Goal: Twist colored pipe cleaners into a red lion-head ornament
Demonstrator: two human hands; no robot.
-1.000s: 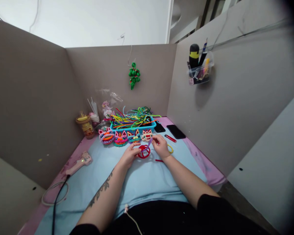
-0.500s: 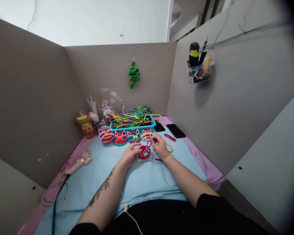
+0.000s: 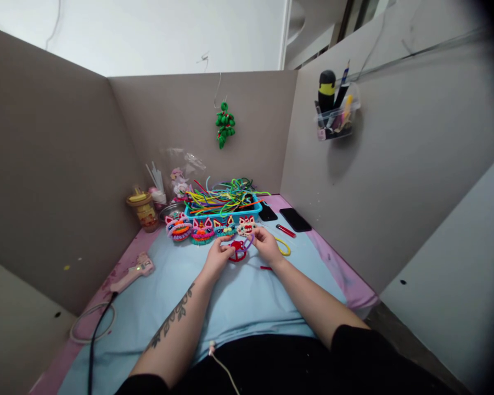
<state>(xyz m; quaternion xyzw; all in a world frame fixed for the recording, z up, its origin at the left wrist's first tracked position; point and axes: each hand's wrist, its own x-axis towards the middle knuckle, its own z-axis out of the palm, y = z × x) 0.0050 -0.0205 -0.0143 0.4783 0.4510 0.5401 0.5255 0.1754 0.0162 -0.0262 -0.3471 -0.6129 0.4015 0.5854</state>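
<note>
Between my hands is a red pipe-cleaner frame [image 3: 237, 255], round and open in its lower part. My left hand [image 3: 218, 257] pinches its left edge between thumb and fingers. A purple pipe cleaner [image 3: 249, 243] bends over the red piece, and the fingers of my right hand [image 3: 266, 245] are closed on its right end. Just behind stand several finished pipe-cleaner animal heads, among them a white and red one [image 3: 246, 226] and a teal one [image 3: 224, 229]. A yellow pipe cleaner [image 3: 286, 248] curves out beside my right hand, near a short red piece [image 3: 265, 268].
A blue basket [image 3: 226, 216] full of coloured pipe cleaners stands at the back. On the left lie a pink glue gun [image 3: 134, 274] with its cord and a lidded cup [image 3: 143, 211]. Two dark phones [image 3: 295, 220] and a red pen-like tool [image 3: 286, 230] lie at the right.
The red frame has shifted slightly left and up and tilted, with my left hand moving along. The purple pipe cleaner now shows a rounder loop near my right fingers.
</note>
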